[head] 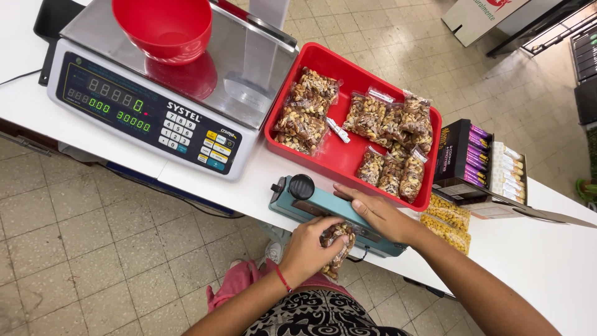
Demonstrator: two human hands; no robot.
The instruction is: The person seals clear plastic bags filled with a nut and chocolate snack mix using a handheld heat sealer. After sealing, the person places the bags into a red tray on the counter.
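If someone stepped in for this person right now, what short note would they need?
Left hand: holds a small clear bag of mixed nuts against the front of the teal heat sealer.
Right hand: lies flat on the sealer's bar, pressing down.
Done: about a dozen filled bags lie in the red tray behind the sealer.
Left: this bag is at the sealer and not yet in the tray. The red bowl on the scale looks empty.

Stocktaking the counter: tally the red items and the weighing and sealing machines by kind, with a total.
Red bowl: 1
Red tray: 1
Digital scale: 1
Teal bag sealer: 1
Total: 4
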